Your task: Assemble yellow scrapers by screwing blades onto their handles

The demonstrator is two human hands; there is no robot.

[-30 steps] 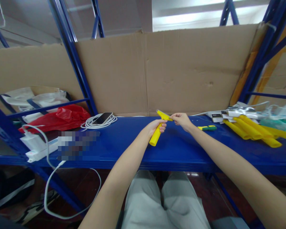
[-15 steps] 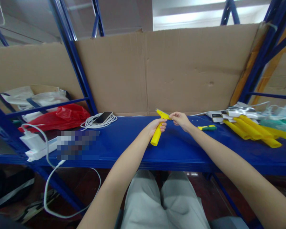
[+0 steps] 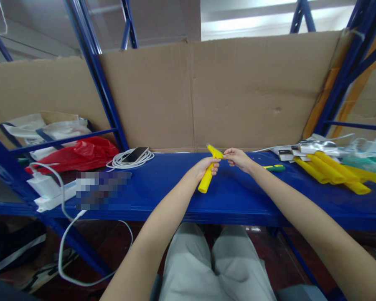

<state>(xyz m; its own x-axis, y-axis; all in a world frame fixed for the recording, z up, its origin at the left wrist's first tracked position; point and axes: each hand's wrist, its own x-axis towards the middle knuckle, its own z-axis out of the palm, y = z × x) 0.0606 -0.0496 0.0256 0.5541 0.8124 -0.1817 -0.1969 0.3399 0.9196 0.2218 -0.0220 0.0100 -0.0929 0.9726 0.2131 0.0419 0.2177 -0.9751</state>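
Note:
My left hand [image 3: 209,166] is wrapped round the neck of a yellow T-shaped scraper [image 3: 204,184], just below its wide head. The handle slants down toward me, and a thin pale strip runs along the head's far edge. At the head's right end, my right hand [image 3: 237,159] is closed in a pinch; anything small between its fingertips is too fine to make out. To the right of that hand, a green and yellow screwdriver [image 3: 275,168] lies on the blue shelf [image 3: 238,200], partly behind my right forearm.
Several yellow tubular handles [image 3: 335,168] are piled at the right beside small white boxes [image 3: 285,155]. A phone [image 3: 135,155] rests on a coiled white cable [image 3: 114,162] at the left, near a power strip [image 3: 52,201] and red plastic bag [image 3: 81,154]. A cardboard panel [image 3: 238,92] stands behind.
The scraper's head has tilted slightly, its right end dipping toward me. My right hand has moved slightly down, still pinching at that end, and my left hand keeps its grip.

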